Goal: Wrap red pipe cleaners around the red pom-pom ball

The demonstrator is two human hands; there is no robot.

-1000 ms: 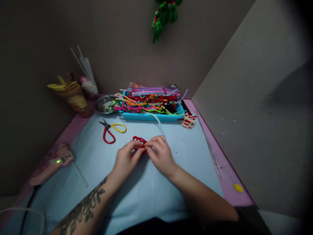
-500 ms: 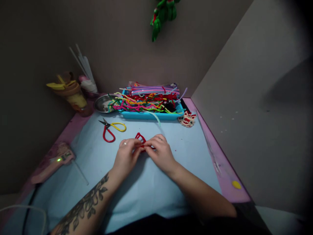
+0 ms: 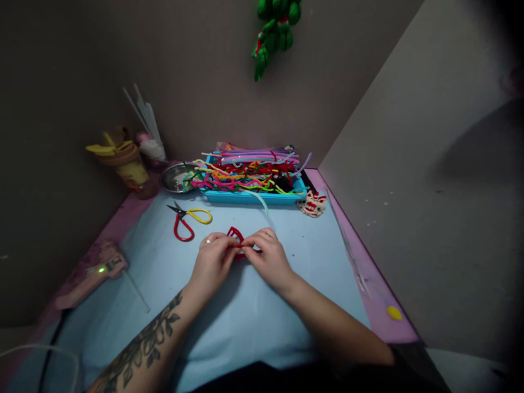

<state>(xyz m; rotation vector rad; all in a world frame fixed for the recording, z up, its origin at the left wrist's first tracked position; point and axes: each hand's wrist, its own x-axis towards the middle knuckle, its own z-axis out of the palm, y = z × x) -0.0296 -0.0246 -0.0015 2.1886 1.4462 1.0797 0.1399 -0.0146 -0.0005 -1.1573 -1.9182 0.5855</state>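
A red pipe cleaner (image 3: 233, 231), bent into loops, is pinched between the fingertips of both hands above the blue cloth. My left hand (image 3: 213, 256) grips it from the left, with a ring on one finger. From the right, my right hand (image 3: 267, 252) pinches it with thumb and forefinger close to the other hand's tips. One loop sticks up beyond the fingers, and a curved part shows below them; the middle is hidden by fingers. Scissors (image 3: 185, 214) with one red and one yellow handle lie spread on the cloth, left of and beyond my hands.
A blue tray (image 3: 254, 200) of colourful pipe cleaners stands at the back, beside a metal bowl (image 3: 172, 188). A lion-face piece (image 3: 313, 204) lies at its right. The pink glue gun (image 3: 96, 278) rests at left. Cups of tools (image 3: 135, 173) stand back left.
The camera view has tilted slightly, so the scene sits a little lower. Both hands keep their pinch on the red pipe cleaner, whose lower curve shows more now.
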